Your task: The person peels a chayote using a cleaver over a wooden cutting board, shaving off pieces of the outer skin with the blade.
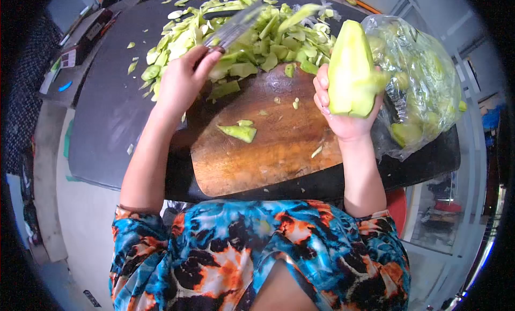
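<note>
And there was the board (263,150), square in front of the person's body, presumably so both arms could work over it; the right hand (351,118) grasped a pale green, skinned fruit (351,67) above the board's right edge, broad end low against the palm, tapered end up; that cradle looked chosen to bear the weight from below and leave the near face bare!

Across to the left hand (188,69), clenched round the handle of a knife (236,27) beyond the board's far left corner; the blade pointed away from the body, well apart from the fruit, a safe enough carry by the look of it; blur hid its edge, so which way that faced could not be told.

Beyond the board rose a heap of peelings (273,40), probably massed there to stay out from under the wrists; a loose scrap (240,132) lay on the board itself; to the board's right a clear plastic bag (424,69) held more green pieces, handily near the right hand; all of it sat on the dark bench (115,110).
</note>
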Demonstrator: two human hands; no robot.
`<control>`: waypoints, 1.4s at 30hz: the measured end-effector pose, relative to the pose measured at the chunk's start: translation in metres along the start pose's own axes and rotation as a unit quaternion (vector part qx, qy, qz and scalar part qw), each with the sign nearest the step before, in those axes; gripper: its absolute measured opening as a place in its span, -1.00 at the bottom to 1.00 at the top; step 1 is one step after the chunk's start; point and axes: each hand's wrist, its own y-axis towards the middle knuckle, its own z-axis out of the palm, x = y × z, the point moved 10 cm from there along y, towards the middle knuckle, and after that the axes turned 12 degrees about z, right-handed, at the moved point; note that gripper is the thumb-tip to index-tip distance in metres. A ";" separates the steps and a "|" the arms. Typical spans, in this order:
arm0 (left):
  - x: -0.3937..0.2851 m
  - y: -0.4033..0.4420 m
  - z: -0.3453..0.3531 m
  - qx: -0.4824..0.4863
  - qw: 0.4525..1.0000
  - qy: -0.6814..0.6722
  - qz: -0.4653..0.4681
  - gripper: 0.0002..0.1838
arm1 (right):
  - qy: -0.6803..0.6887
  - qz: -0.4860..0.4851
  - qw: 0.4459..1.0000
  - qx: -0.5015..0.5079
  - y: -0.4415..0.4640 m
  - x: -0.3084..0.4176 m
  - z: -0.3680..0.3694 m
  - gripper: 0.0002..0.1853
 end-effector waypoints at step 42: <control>-0.098 -0.033 0.046 0.168 0.934 -0.053 0.311 -0.69 | 0.032 -0.080 0.952 -0.293 -0.015 0.029 -0.072 -0.44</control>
